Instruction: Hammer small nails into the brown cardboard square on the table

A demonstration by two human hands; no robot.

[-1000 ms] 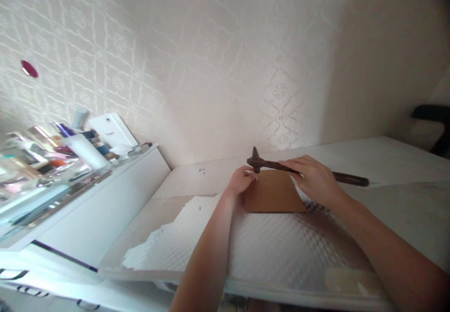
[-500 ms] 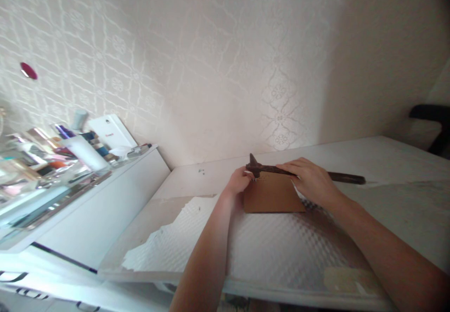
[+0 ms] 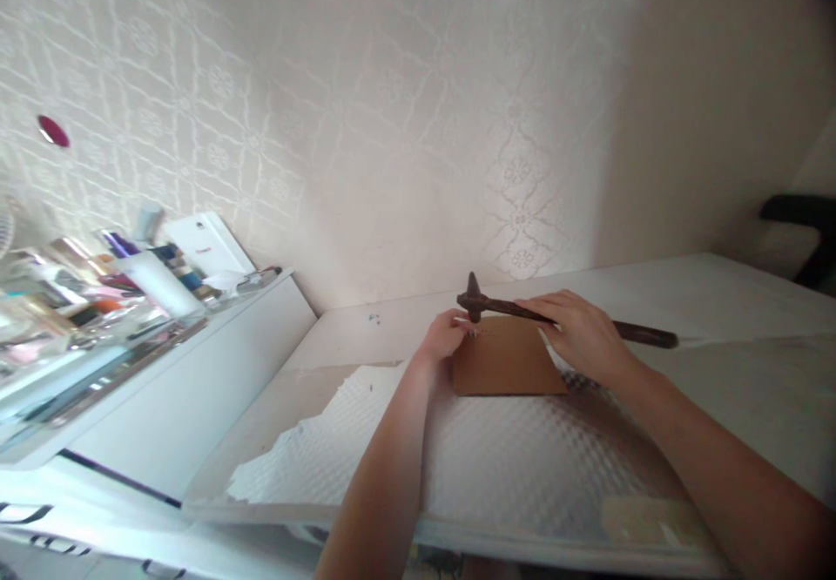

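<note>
My right hand (image 3: 578, 332) is wrapped round the dark handle of a hammer (image 3: 502, 307), whose butt sticks out to the right. The hammer's head hangs a little above the far left corner of a brown board (image 3: 509, 367), apart from it. At that corner my left hand (image 3: 449, 333) has its fingers pinched together, just under and beside the hammer head. What the left fingertips hold is too small to make out. Several tiny marks or bits show on the board near them. The board lies flat on a white quilted sheet.
The torn-edged quilted sheet (image 3: 340, 428) covers part of the white tabletop (image 3: 731, 301). Small bits (image 3: 374, 319) lie near the patterned wall (image 3: 392, 127). On the left a white cabinet (image 3: 215, 371) carries bottles, tubes and a white box (image 3: 209, 245). A dark chair part (image 3: 800, 214) stands far right.
The hammer's head has risen slightly off the board's corner, tilting the handle. My left hand and the board have stayed in place.
</note>
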